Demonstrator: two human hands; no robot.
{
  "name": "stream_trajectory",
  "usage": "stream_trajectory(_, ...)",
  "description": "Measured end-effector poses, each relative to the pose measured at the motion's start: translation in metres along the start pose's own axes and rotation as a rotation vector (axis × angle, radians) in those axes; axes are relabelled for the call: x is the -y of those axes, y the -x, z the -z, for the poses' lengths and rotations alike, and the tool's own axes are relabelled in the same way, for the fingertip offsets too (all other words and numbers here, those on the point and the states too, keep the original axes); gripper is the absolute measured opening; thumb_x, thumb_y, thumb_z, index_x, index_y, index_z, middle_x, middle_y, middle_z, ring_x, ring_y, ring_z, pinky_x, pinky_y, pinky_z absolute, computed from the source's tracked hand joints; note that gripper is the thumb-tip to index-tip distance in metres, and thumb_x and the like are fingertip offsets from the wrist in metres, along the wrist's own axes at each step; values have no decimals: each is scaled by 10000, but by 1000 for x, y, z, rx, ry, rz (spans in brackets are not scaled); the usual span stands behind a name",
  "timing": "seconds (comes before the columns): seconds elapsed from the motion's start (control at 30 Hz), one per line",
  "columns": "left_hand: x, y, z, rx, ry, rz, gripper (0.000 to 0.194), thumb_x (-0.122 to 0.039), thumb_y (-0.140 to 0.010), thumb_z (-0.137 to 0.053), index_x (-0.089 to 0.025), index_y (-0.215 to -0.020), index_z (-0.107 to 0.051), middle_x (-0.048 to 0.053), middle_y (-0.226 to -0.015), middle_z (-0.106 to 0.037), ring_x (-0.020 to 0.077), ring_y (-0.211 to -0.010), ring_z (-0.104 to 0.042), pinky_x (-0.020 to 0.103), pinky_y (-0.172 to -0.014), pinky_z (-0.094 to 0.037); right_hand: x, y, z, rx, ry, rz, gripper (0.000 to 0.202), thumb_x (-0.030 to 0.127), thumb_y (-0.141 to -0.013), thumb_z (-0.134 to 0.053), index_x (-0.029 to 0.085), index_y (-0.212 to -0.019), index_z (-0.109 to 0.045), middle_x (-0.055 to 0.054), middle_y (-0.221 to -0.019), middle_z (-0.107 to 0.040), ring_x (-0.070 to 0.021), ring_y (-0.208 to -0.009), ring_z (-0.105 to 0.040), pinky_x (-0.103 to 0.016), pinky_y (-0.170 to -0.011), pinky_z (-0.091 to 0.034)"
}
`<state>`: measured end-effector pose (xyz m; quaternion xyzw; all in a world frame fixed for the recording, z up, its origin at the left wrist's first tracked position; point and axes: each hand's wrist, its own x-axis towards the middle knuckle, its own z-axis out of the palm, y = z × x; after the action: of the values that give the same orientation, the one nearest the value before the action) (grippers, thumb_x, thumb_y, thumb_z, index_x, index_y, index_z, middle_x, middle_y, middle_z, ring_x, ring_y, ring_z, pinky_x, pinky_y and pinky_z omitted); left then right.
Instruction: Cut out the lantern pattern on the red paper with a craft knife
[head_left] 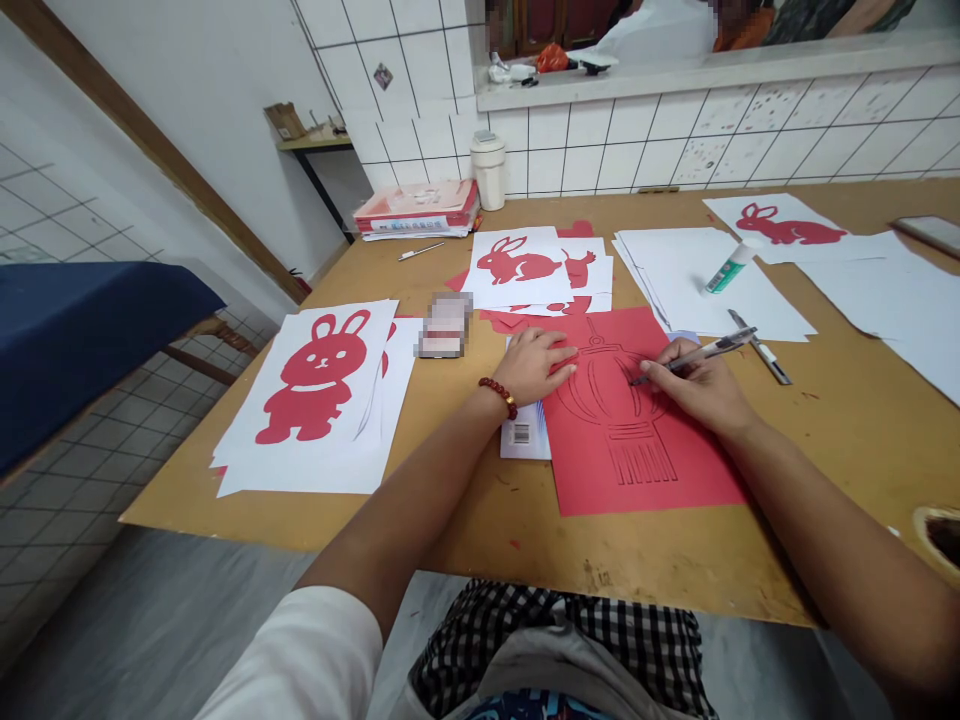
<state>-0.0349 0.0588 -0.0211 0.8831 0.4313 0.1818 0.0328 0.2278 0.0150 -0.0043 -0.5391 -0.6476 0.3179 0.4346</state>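
While the left hand (531,366) lies spread on the red paper (589,492) right of centre, the right hand (709,390) pinches a pen (711,350) at the lantern drawing (609,396), seemingly mostly outlined, its ribs perhaps unfinished, the paper apparently uncut

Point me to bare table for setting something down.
The table is mostly bare between the right forearm and rightmost white sheets, and between the left forearm and standing rabbit. Crowded: behind the red sheet, where papers overlap.
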Motion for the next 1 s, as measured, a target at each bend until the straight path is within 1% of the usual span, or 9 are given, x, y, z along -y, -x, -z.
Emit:
stream_trajectory(0.1,0,0,0,3,-1,10,342,-407,-998,-546,-262,-1259,-713,59,-1401,-605,286,-1234,-500,492,-1076,-413,0,-1,0,-17,-22,-21,349,487,-756,-783,236,-672,-555,-7,-572,-598,-162,-526,-541,-319,-539,-428)
stream_trajectory(0.17,-1,0,1,10,3,15,341,-408,-997,-546,-267,-1259,-713,55,-1395,-609,288,-1235,-498,494,-1080,-410,-1,-5,1,-59,-71,-44,334,471,-764,-779,238,-675,-556,-3,-552,-582,-159,-508,-522,-314,-516,-403)
stream_trajectory(0.23,-1,0,2,21,11,20,344,-411,-996,-544,-273,-1265,-710,49,-1389,-613,291,-1240,-492,497,-1083,-409,-1,-13,3,-99,-123,-57,316,442,-767,-779,239,-674,-556,2,-537,-564,-153,-493,-500,-307,-500,-374)
stream_trajectory(0.33,-1,0,3,17,14,21,350,-412,-996,-541,-272,-1271,-706,48,-1389,-612,293,-1247,-486,497,-1085,-408,2,-28,4,-111,-154,-45,308,385,-745,-798,232,-654,-547,9,-531,-552,-137,-493,-473,-297,-506,-351)
stream_trajectory(0.43,-1,1,4,17,10,17,350,-416,-993,-547,-267,-1264,-711,52,-1378,-619,292,-1227,-499,495,-1076,-416,1,-41,-2,-98,-212,-52,322,386,-737,-793,229,-645,-528,23,-510,-532,-122,-475,-437,-288,-502,-333)
stream_trajectory(0.53,-1,2,4,13,20,19,344,-420,-989,-554,-272,-1252,-719,48,-1376,-620,291,-1232,-498,491,-1086,-414,-6,-47,-11,-94,-261,-62,320,417,-743,-782,229,-678,-532,28,-522,-545,-126,-487,-456,-282,-512,-341)
stream_trajectory(0.7,0,2,2,8,19,4,352,-415,-996,-546,-265,-1267,-711,54,-1382,-616,284,-1238,-499,481,-1106,-402,-15,-47,-18,-71,-166,-51,306,407,-746,-773,226,-677,-536,27,-546,-546,-132,-521,-471,-289,-549,-358)
stream_trajectory(0.8,0,1,2,7,16,2,353,-414,-994,-552,-260,-1269,-712,52,-1389,-611,290,-1240,-498,484,-1115,-393,-15,-45,-16,-118,-90,-37,280,388,-771,-746,226,-678,-537,23,-569,-548,-137,-549,-473,-296,-576,-366)
stream_trajectory(1.0,-1,1,4,5,15,-5,343,-404,-992,-557,-255,-1255,-718,60,-1372,-621,292,-1226,-503,481,-1095,-407,-12,-44,-16,-106,-40,-32,273,386,-771,-735,226,-676,-535,28,-578,-529,-134,-555,-465,-294,-567,-361)
